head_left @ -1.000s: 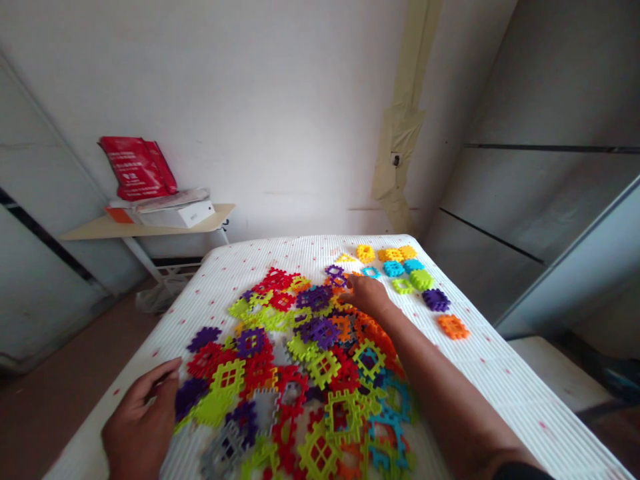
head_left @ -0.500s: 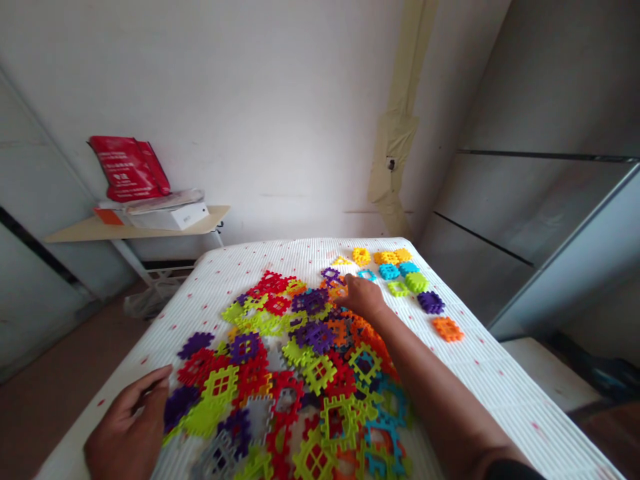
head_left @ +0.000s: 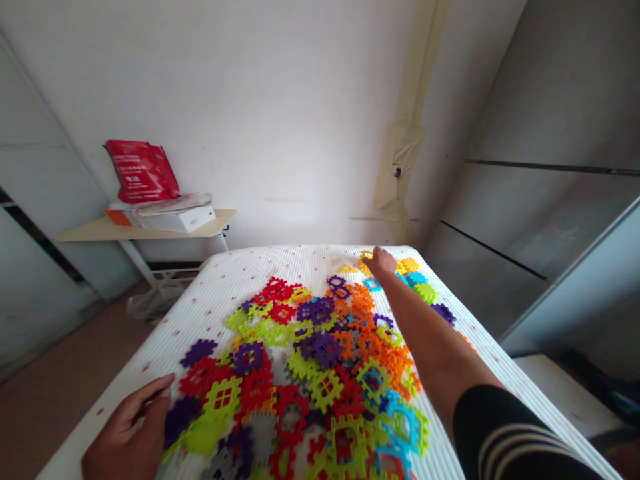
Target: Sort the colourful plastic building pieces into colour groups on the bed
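Note:
My right hand (head_left: 382, 262) reaches to the far right part of the table, fingers closed around a yellow interlocking block (head_left: 367, 255) with toothed edges. Beside it lie a flat yellow triangle (head_left: 347, 269) and a light-blue frame piece (head_left: 372, 285). My left hand (head_left: 131, 427) rests at the near left edge, loosely curled with thumb and index finger apart and nothing visible between them. Its fingertips are close to a purple toothed piece (head_left: 181, 419). A large pile of interlocking plastic pieces (head_left: 320, 347) in red, green, purple, orange, blue and grey spreads between my hands.
Past my right forearm, yellow, blue, green (head_left: 427, 293) and purple (head_left: 444, 313) blocks stand in a group. A side table (head_left: 90, 230) at left holds a red bag (head_left: 143, 171) and a white box (head_left: 185, 218). A grey cabinet (head_left: 560, 200) borders the right side.
My right hand has moved from the orange and purple pieces at the pile's far edge, farther out and right to the yellow block. My left hand has stayed about where it was.

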{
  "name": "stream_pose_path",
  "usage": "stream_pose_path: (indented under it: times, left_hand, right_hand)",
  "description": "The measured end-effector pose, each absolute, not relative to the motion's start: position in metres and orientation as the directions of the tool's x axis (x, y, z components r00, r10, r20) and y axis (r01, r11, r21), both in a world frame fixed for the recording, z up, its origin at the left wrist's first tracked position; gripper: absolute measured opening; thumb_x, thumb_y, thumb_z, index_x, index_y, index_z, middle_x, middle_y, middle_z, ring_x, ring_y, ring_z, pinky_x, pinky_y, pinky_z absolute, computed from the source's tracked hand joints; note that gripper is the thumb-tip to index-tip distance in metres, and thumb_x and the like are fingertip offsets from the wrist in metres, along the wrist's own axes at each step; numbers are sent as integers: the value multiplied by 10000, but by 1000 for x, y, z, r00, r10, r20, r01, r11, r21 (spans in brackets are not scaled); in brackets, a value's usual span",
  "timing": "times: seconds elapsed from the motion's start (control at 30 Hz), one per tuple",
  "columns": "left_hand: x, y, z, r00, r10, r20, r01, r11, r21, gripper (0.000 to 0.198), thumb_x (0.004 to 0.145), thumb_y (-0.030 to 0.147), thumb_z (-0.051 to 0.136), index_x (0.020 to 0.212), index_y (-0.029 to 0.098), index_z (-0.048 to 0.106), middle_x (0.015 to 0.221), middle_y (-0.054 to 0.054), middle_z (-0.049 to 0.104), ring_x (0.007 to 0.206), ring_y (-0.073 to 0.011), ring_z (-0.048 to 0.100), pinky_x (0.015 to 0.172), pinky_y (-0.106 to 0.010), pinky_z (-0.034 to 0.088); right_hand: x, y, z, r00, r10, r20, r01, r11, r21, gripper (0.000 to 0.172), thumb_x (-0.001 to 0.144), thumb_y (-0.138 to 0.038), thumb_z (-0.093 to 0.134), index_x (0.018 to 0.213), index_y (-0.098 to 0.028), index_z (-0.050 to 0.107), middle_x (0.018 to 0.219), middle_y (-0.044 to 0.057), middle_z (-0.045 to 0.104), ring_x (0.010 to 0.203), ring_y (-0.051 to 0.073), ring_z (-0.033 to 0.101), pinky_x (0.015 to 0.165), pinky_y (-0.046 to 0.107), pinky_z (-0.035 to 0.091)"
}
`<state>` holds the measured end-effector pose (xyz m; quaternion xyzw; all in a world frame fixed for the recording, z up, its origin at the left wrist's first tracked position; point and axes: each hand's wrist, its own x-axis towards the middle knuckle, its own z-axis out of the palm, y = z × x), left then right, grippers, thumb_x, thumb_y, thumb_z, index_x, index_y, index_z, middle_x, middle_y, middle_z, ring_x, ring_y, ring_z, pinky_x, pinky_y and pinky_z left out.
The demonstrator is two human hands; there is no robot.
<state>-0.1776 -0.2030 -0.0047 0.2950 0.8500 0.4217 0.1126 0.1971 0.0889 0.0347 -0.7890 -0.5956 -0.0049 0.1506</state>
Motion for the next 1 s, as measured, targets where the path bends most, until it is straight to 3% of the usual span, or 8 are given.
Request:
stream_pose_path:
  times: [0.43, 0.57, 0.67, 0.8, 1.0]
  left_hand:
    - [-180, -202, -7, -801, 597, 55, 404, 470, 785, 424, 660, 526, 479, 974, 294, 646, 929, 3, 662, 855, -251, 608, 822, -381, 463]
    - [-180, -203, -10, -780, 621, 82, 422, 424, 801, 429, 665, 493, 494, 998, 267, 644, 933, -13, 665, 887, -244, 603, 828, -362, 459]
    - [-180, -202, -14, -774, 620, 129, 429, 364, 827, 416, 657, 471, 512, 973, 239, 652, 932, -25, 669, 902, -239, 602, 865, -362, 449]
    - [-180, -201, -17, -741, 640, 202, 457, 262, 850, 387, 669, 443, 519, 945, 209, 658, 954, -36, 672, 898, -217, 606, 893, -345, 442]
    - [-180, -200, -24, -699, 645, 311, 501, 130, 856, 302, 700, 381, 530, 891, 190, 665, 885, -40, 681, 824, -199, 618, 851, -341, 474]
  right_hand:
    - [189, 95, 34, 285, 949, 135, 953, -265, -149, 454, 798, -442, 573, 1144, -149, 568, 1136, 157, 585, 1064, 266, 551, 803, 353, 448]
    - [187, 85, 47, 231, 956, 182, 967, -205, -149, 450, 814, -458, 539, 1135, -144, 573, 1133, 161, 585, 1042, 271, 561, 778, 344, 452]
    - [181, 69, 62, 105, 961, 256, 985, -66, -157, 408, 835, -441, 514, 1119, -156, 583, 1084, 141, 619, 979, 251, 587, 752, 311, 441]
    - [168, 25, 76, -225, 946, 234, 933, 279, -226, 316, 813, -366, 565, 1065, -181, 617, 917, 64, 676, 801, 178, 609, 693, 248, 415]
    - [138, -66, 79, -715, 696, 69, 633, 686, -359, 201, 806, -251, 554, 966, -200, 663, 840, 18, 675, 695, 129, 579, 616, 215, 383]
